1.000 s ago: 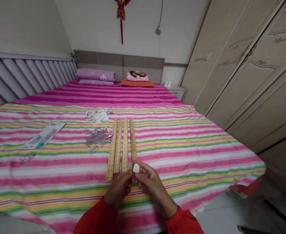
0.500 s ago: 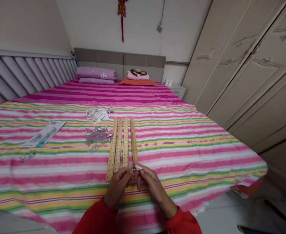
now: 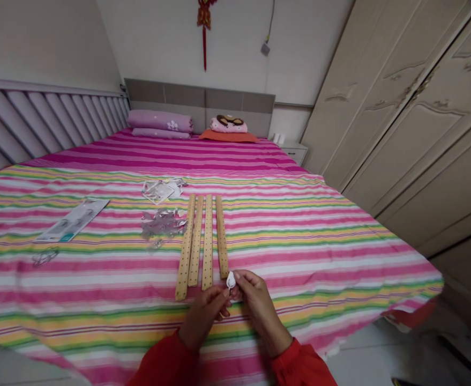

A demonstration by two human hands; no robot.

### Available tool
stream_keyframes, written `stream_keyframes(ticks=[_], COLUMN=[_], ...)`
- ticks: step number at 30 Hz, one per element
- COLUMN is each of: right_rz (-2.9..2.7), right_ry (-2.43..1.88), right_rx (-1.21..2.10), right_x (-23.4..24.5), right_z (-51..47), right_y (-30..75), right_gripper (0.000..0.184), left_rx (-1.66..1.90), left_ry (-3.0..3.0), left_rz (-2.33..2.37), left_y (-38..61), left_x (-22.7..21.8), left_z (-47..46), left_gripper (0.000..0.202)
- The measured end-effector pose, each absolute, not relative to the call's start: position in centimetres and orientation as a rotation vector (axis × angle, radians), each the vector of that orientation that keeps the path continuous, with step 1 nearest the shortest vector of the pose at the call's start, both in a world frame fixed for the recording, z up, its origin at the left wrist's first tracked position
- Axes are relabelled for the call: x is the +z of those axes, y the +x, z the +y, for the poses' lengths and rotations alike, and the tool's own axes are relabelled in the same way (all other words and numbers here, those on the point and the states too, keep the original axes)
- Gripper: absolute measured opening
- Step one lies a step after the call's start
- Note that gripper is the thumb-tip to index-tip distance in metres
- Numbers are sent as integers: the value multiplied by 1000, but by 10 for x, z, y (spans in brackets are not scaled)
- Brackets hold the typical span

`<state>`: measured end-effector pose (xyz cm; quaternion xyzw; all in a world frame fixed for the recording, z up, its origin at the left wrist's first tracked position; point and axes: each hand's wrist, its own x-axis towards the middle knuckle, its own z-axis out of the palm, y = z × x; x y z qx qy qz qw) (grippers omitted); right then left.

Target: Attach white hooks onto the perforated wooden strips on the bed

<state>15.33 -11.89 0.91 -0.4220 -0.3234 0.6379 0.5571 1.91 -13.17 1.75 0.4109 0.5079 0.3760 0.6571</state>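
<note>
Between my fingertips is a small white leaf-shaped piece (image 3: 231, 280), perhaps an earring, with a thin stem-like lower end. My right hand (image 3: 257, 305) pinches its right side between thumb and fingers. At its lower end my left hand (image 3: 206, 312) is closed, thumb against forefinger. Just beyond the hands lie several long wooden strips (image 3: 207, 241) with rows of small holes, side by side and running away from me. The near end of the rightmost strip (image 3: 221, 236) is close to the white piece.
Left of the strips lies a pile of small clear plastic bags (image 3: 163, 222). Behind it are white cards and packets (image 3: 163, 189). A long packaged card (image 3: 74, 220) and a tangle of thin wire-like loops (image 3: 45, 257) lie farther left. Striped cloth (image 3: 319, 257) covers the bed.
Both hands have shifted slightly right, and the white piece has been turned from lying sideways to upright, its broad face showing. The strips and bags stay where they were.
</note>
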Motion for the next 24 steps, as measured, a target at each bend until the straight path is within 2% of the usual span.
stream_keyframes(ticks=[3, 8, 19, 24], right_rz=[-795, -877, -884, -789], right_ry=[-1050, -1060, -1025, -1056], right_rx=[1508, 1476, 1480, 1408], right_x=[6, 3, -5, -8], right_z=[-112, -100, -96, -93], right_y=[156, 156, 156, 152], right_gripper=[37, 37, 44, 40], left_rx=[971, 1117, 1119, 1145], left_ry=[960, 864, 921, 1041], left_rz=[1192, 1159, 1139, 1161], left_y=[21, 26, 23, 28], left_x=[20, 24, 4, -4], left_z=[-130, -122, -121, -118], left_gripper=[45, 56, 42, 44])
